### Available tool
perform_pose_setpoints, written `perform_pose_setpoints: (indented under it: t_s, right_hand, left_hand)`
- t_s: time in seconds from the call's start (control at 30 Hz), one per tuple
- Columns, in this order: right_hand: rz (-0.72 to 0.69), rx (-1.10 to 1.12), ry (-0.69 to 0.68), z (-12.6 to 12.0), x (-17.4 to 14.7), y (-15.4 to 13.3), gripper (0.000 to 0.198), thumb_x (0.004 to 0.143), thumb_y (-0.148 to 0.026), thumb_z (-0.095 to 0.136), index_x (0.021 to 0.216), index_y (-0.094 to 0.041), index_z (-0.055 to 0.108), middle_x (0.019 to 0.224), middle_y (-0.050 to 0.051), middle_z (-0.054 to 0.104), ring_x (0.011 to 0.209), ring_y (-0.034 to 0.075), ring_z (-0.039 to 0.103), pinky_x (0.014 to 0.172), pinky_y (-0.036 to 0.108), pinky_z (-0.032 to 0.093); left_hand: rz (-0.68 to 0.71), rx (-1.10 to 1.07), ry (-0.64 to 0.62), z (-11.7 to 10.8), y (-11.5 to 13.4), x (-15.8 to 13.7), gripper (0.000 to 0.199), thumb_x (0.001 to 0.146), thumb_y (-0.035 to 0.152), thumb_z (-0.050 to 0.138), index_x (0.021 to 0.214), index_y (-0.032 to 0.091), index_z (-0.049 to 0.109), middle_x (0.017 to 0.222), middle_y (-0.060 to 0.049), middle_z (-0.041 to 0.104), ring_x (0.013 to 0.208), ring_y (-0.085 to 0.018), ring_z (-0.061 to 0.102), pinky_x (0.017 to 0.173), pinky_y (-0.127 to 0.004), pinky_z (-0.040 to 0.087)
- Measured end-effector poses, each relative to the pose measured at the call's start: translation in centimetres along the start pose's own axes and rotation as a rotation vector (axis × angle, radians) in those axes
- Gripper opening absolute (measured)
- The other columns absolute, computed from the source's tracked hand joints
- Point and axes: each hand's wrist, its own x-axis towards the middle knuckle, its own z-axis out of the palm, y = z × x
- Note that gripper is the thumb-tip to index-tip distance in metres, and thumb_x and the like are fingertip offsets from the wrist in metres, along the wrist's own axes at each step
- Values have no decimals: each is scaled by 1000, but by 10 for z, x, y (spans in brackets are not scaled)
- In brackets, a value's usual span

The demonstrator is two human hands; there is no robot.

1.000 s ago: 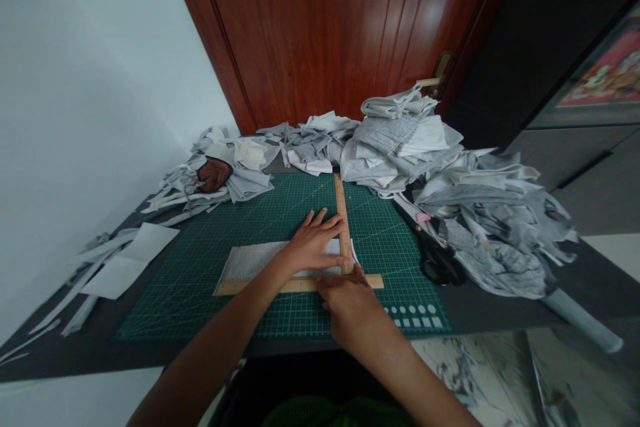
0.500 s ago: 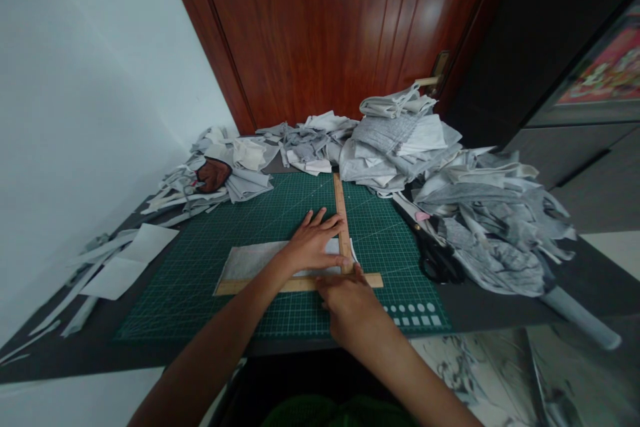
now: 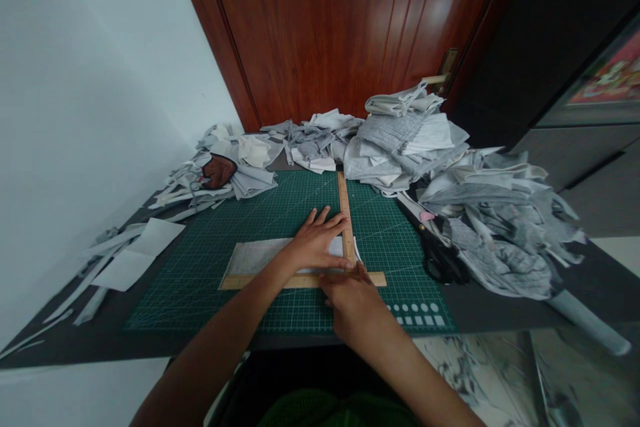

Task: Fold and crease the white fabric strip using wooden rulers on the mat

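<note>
A wooden T-shaped ruler (image 3: 346,199) lies on the green cutting mat (image 3: 240,217), its crosspiece running left to right near me. Under it is a light grey piece of cloth (image 3: 257,253), with a bit of white edge showing right of the long arm. My left hand (image 3: 317,240) presses flat on the cloth, fingers spread, fingertips reaching the ruler's long arm. Curled over the crosspiece where the two arms meet is my right hand (image 3: 353,297), thumb and forefinger on the ruler. The undersides of its fingers are hidden.
Black-handled scissors (image 3: 440,257) lie at the mat's right side, beside a heap of grey cloth (image 3: 500,227). Folded cloth (image 3: 400,140) is stacked at the back. Scraps and a brown piece (image 3: 219,171) lie back left, white sheets (image 3: 137,257) at left.
The whole view has shifted slightly, with everything sitting a little further right. Both hands and the ruler keep the same places on the cloth.
</note>
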Motion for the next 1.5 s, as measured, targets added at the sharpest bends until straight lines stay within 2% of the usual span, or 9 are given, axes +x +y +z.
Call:
perform_pose_setpoints:
  t_s: [0.37, 0.47, 0.6, 0.73, 0.87, 0.97, 1.07, 1.23, 1.5]
  right_hand:
    - [-14, 108, 47, 5, 0, 5, 51, 85, -1, 56, 133, -17, 68, 137, 14, 71, 140, 30, 54, 127, 51, 17]
    - [-67, 195, 122, 4, -5, 21, 48, 88, -6, 56, 133, -21, 66, 139, 11, 70, 139, 27, 56, 124, 48, 24]
    - [-68, 400, 359, -7, -5, 55, 27, 94, -20, 55, 118, -22, 69, 108, 8, 77, 103, 24, 71, 94, 36, 50]
    - [-25, 757, 593, -11, 13, 80, 20, 88, -40, 65, 96, -21, 64, 74, -1, 65, 67, 19, 61, 63, 28, 48]
    - [-58, 1005, 550, -1, 33, 85, 35, 88, -48, 61, 107, -19, 66, 72, -1, 64, 64, 18, 61, 64, 30, 52]
    - [-102, 910, 514, 7, 40, 86, 32, 95, -45, 52, 107, -19, 67, 84, 3, 69, 76, 19, 67, 75, 31, 55]
    - [-72, 827, 606, 13, 43, 90, 27, 98, -39, 48, 105, -19, 65, 95, 7, 73, 88, 20, 70, 84, 33, 56]
    - [-12, 723, 659, 16, 45, 97, 24, 101, -37, 47, 94, -21, 64, 94, 8, 75, 87, 21, 72, 81, 31, 57]
    - [9, 594, 705, 12, 41, 98, 23, 100, -27, 48, 99, -19, 70, 91, 8, 77, 85, 22, 74, 78, 30, 54]
  left_hand:
    - [6, -24, 7, 1, -1, 0, 111, 75, 89, 62, 162, 26, 34, 172, -7, 27, 159, -45, 10, 127, -66, 6]
    - [0, -7, -7, 2, -2, 0, 106, 79, 82, 65, 163, 27, 32, 172, -7, 27, 159, -44, 10, 127, -66, 7]
    - [-2, 11, -6, 2, -1, 0, 103, 80, 74, 70, 163, 30, 29, 171, -7, 28, 159, -44, 11, 126, -66, 9]
    - [-5, -11, -15, 1, 0, 1, 110, 77, 83, 65, 163, 27, 28, 172, -9, 25, 159, -45, 9, 126, -66, 9]
    - [-4, -3, -25, 1, -1, 2, 110, 77, 86, 62, 163, 23, 30, 172, -11, 26, 159, -44, 8, 126, -65, 7]
    - [6, -2, -13, 2, -2, 2, 104, 80, 81, 64, 162, 26, 33, 172, -10, 27, 159, -44, 9, 126, -66, 8]
    - [12, 4, -5, 3, -2, 3, 101, 83, 77, 64, 163, 25, 30, 172, -9, 26, 160, -43, 9, 126, -66, 8]
    - [12, 7, -4, 4, -3, 2, 102, 83, 78, 61, 164, 25, 26, 172, -9, 26, 160, -43, 9, 126, -65, 6]
    - [18, 4, 5, 8, -6, 2, 103, 84, 79, 59, 165, 24, 25, 172, -8, 24, 160, -43, 6, 127, -63, 5]
